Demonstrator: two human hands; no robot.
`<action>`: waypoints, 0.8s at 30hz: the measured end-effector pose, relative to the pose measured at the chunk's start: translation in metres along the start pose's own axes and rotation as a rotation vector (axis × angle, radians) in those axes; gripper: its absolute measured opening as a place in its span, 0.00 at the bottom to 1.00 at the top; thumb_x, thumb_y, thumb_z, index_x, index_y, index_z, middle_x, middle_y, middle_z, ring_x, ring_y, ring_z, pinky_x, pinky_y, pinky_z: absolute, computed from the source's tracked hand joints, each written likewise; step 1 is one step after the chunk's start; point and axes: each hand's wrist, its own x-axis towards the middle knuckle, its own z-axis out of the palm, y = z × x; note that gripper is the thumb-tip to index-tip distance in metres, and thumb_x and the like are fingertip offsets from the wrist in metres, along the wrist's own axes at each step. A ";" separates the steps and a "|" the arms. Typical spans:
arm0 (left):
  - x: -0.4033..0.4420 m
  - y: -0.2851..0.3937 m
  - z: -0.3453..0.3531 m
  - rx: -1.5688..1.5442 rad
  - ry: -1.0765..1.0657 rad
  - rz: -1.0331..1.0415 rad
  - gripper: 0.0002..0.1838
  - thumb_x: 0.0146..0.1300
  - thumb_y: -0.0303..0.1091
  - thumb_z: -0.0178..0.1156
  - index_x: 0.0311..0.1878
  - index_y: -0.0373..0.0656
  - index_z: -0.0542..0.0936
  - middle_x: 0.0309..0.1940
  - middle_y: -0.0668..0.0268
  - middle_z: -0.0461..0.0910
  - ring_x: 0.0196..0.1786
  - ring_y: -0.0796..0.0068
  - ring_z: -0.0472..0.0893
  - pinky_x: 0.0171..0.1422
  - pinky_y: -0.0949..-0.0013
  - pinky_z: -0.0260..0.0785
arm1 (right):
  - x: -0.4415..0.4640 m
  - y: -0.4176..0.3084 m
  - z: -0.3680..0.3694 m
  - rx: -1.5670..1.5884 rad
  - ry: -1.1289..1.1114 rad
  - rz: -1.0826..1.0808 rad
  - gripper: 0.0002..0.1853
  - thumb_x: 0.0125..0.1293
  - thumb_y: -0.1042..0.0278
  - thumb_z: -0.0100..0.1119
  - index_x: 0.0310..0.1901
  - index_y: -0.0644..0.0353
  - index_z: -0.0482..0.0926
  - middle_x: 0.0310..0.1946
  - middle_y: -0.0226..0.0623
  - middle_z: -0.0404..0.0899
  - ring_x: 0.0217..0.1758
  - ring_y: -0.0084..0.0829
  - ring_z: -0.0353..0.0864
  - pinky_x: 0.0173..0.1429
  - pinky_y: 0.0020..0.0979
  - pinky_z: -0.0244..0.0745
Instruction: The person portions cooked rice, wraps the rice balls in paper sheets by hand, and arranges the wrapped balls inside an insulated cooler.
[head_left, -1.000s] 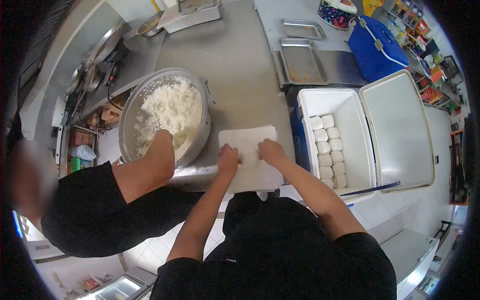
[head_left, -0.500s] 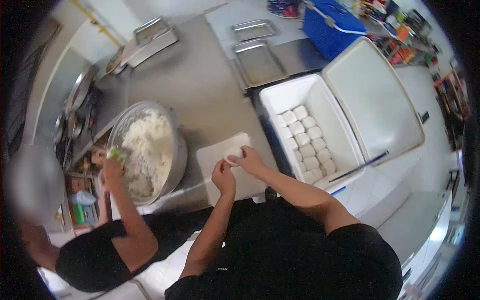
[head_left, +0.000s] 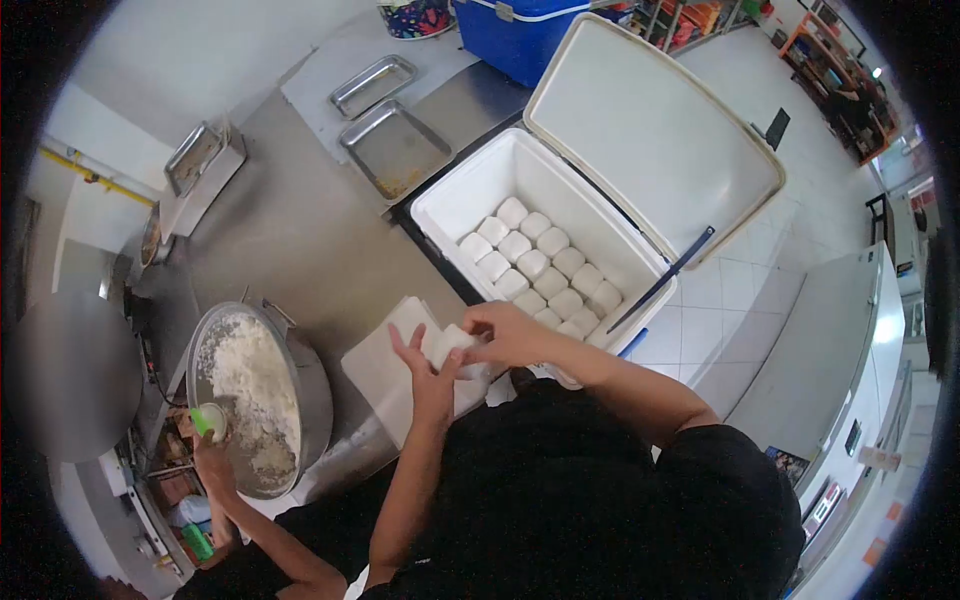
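Observation:
A small white paper-wrapped packet is between my hands, above a stack of white paper sheets. My right hand grips it from the right, fingers bent over its edge. On its left side, my left hand has its fingers stretched apart, the thumb close against the packet. The contact there is partly hidden. Just beyond my right hand, an open white cooler holds several similar white packets set in rows.
At left, another person's hand holds a green-and-white scoop at a big metal pot of white rice. The cooler's raised lid leans back. Metal trays lie on the steel counter; a blue cooler stands behind.
The view has swung right. My left fingers have spread from their pinch, while the packet remains by my right hand. The other person's scoop shows at the pot's near left rim.

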 end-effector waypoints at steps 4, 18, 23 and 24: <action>-0.004 0.005 -0.001 0.275 -0.179 0.012 0.63 0.60 0.24 0.74 0.85 0.55 0.36 0.85 0.51 0.40 0.79 0.47 0.62 0.76 0.49 0.67 | -0.009 0.034 -0.086 0.154 -0.079 0.007 0.21 0.57 0.65 0.81 0.46 0.62 0.79 0.39 0.35 0.83 0.44 0.26 0.80 0.49 0.32 0.78; -0.035 -0.081 -0.114 0.484 0.108 0.024 0.23 0.72 0.26 0.63 0.68 0.38 0.71 0.59 0.53 0.81 0.63 0.62 0.80 0.68 0.59 0.73 | 0.036 0.180 -0.076 -0.883 -0.673 0.432 0.22 0.54 0.61 0.73 0.50 0.60 0.89 0.46 0.52 0.88 0.50 0.43 0.87 0.51 0.48 0.81; -0.049 -0.149 -0.171 0.608 0.157 0.128 0.16 0.70 0.31 0.66 0.57 0.35 0.79 0.53 0.56 0.81 0.58 0.64 0.81 0.60 0.61 0.78 | -0.050 0.192 -0.024 -0.339 -0.087 0.398 0.17 0.63 0.62 0.62 0.50 0.62 0.84 0.47 0.50 0.84 0.52 0.42 0.84 0.55 0.46 0.79; -0.058 -0.146 -0.170 0.754 0.156 0.136 0.16 0.70 0.32 0.67 0.56 0.35 0.79 0.50 0.56 0.81 0.55 0.65 0.81 0.59 0.61 0.79 | -0.045 0.201 -0.023 -0.350 -0.123 0.494 0.17 0.64 0.62 0.62 0.51 0.61 0.84 0.48 0.49 0.84 0.53 0.42 0.84 0.55 0.46 0.78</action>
